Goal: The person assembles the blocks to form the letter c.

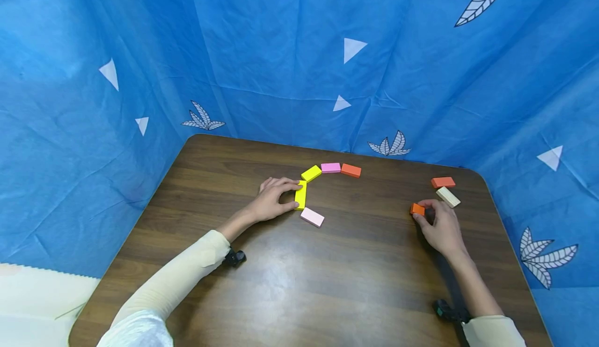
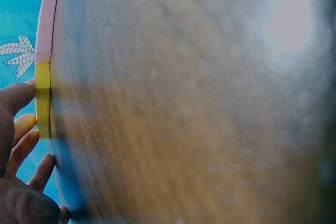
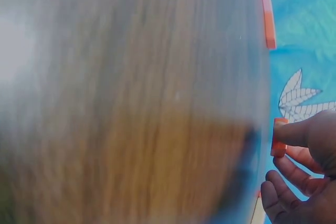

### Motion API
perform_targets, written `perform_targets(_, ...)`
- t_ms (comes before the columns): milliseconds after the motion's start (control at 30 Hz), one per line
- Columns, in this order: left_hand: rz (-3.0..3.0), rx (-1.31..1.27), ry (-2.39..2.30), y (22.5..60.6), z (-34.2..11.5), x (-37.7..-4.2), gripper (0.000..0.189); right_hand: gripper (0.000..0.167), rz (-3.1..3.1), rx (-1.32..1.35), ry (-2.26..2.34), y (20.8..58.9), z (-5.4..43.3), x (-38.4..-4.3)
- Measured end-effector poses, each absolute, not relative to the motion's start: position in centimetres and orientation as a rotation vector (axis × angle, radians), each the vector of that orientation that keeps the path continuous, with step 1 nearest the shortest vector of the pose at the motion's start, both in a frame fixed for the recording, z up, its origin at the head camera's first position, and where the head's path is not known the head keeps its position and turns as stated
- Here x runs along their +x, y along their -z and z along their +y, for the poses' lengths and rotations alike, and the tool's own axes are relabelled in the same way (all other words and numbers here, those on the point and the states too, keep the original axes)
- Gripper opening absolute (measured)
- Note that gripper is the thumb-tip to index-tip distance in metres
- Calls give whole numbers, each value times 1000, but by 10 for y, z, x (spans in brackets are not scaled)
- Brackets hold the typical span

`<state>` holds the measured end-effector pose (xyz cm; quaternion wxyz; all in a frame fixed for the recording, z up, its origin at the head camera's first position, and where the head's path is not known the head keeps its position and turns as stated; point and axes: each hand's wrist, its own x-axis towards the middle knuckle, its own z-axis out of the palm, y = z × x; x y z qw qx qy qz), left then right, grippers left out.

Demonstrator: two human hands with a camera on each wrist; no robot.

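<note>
My left hand (image 1: pixel 270 201) is at a yellow block (image 1: pixel 301 195) lying on the brown table, thumb near its front end and a fingertip near its far end. That block stands between a pale pink block (image 1: pixel 312 217) and a second yellow block (image 1: pixel 311 174). In the left wrist view, the thumb and fingers touch a yellow block (image 2: pixel 43 100). Farther right, my right hand (image 1: pixel 443 228) pinches an orange block (image 1: pixel 417 209) between thumb and fingers. The right wrist view shows this orange block (image 3: pixel 279 137) between thumb and fingertips.
A pink block (image 1: pixel 330 168) and a red-orange block (image 1: pixel 351 170) continue the curved row toward the back. Beyond my right hand lie another red-orange block (image 1: pixel 442 182) and a cream block (image 1: pixel 448 197). Blue cloth (image 1: pixel 262 76) hangs around the table's back and sides.
</note>
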<state>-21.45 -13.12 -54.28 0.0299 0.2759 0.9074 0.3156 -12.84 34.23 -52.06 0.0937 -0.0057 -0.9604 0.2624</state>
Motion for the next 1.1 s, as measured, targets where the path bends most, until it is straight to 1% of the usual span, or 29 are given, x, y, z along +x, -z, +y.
perform_targets(1100,2787,846,-980,540,-133,-214,53,30,-2894,175,-841,526,285,-126)
